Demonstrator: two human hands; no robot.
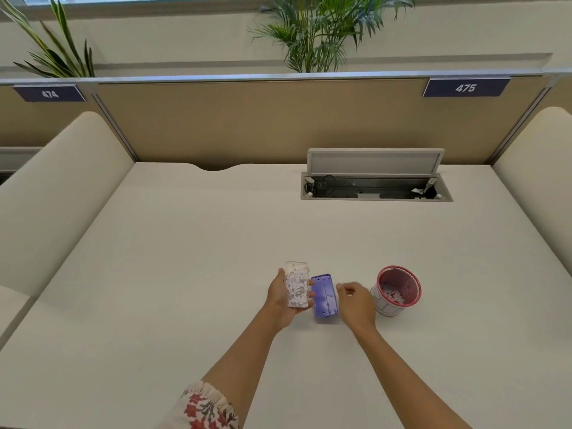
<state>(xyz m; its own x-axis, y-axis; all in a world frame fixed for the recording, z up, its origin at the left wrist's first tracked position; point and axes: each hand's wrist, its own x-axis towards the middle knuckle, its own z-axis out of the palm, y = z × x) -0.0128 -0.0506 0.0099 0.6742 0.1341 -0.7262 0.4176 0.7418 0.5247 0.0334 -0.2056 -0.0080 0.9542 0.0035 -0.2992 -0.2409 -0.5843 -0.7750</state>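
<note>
My left hand (283, 300) holds a clear plastic tray (297, 284) filled with small white paper bits, fingers curled round its sides. Just right of it a purple hole punch (324, 296) lies on the desk with its underside up. My right hand (356, 301) hovers beside the punch's right edge with fingers loosely curled, holding nothing. Further right stands a small pink mesh bin (397, 291) with paper bits inside.
The white desk (201, 258) is bounded by rounded side dividers and a tan back partition. An open cable hatch (376, 188) with its lid raised sits at the back right. Plants stand behind the partition.
</note>
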